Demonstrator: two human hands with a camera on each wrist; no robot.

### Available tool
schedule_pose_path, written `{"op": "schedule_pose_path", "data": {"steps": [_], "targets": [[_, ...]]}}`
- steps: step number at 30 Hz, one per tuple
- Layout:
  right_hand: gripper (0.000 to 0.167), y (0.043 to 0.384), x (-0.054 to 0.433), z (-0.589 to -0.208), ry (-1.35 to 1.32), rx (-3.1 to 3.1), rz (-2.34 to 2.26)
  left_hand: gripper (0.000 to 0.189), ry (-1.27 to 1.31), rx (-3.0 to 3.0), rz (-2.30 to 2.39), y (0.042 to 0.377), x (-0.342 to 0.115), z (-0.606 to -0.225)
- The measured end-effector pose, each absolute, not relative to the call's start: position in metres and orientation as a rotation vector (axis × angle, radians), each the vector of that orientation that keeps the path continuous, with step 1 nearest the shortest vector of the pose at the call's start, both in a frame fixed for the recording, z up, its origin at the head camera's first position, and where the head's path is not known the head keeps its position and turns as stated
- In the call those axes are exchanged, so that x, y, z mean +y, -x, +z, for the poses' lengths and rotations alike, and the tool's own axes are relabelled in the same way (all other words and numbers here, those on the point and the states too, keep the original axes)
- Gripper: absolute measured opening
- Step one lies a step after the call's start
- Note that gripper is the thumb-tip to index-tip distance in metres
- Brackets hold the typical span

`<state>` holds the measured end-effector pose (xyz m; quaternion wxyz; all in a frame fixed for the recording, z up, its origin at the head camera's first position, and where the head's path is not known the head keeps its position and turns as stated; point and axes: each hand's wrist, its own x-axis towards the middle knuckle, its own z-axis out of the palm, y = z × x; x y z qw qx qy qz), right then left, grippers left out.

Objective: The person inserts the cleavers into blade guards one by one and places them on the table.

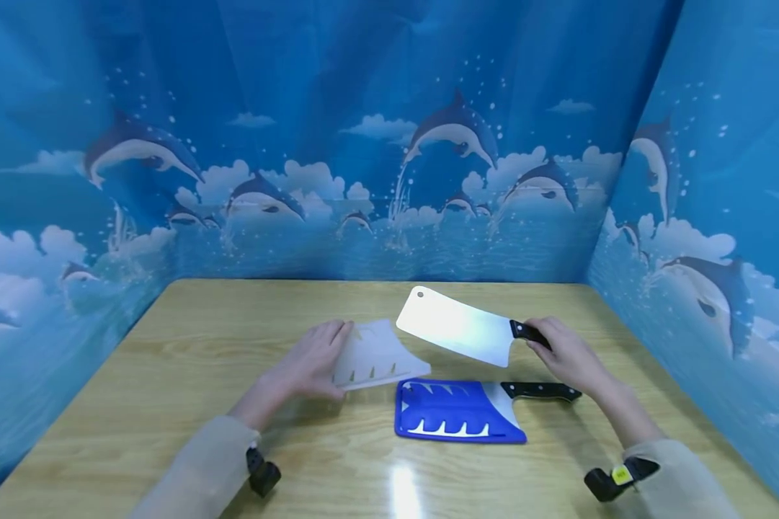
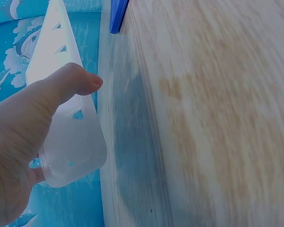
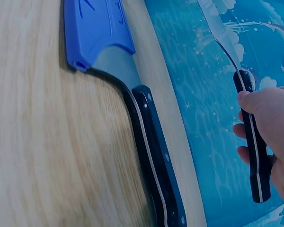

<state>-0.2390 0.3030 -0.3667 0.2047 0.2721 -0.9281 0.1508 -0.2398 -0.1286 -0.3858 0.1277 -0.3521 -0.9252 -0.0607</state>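
My right hand (image 1: 567, 353) grips the black handle of a bare cleaver (image 1: 457, 324), its blade pointing left above the table. In the right wrist view, the fingers of that hand (image 3: 274, 127) curl round the riveted handle. My left hand (image 1: 314, 360) holds a translucent white blade cover (image 1: 376, 357) by its left end, thumb on the near side in the left wrist view. The cover's open end faces the bare blade, with a small gap between them. Nearer to me, a second cleaver (image 1: 541, 391) lies on the table, its blade inside a blue blade cover (image 1: 450, 411).
The light wooden table (image 1: 233, 310) reaches back to a blue dolphin-print curtain (image 1: 337, 144), which also stands along the left and right sides. Black wrist cameras (image 1: 262, 472) sit on both forearms at the sleeve cuffs.
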Motion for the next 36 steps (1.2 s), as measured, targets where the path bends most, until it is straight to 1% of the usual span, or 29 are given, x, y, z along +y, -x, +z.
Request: {"op": "schedule_pose_path", "data": {"steps": [23, 32, 36], "targets": [[0.031, 0.2375, 0.2973, -0.3688, -0.743, -2.584, 0.334, 0.111, 1.033, -2.675, -0.114, 0.2389, -0.1291, -0.3863], [0.038, 0.2344, 0.2971, -0.3661, -0.855, -2.46, 0.285, 0.111, 1.024, -2.691, -0.092, 0.2374, -0.1305, -0.3857], [0.036, 0.2328, 0.2926, -0.364, -0.781, -2.553, 0.304, 0.11, 1.022, -2.681, -0.072, 0.2372, -0.131, -0.3835]]}}
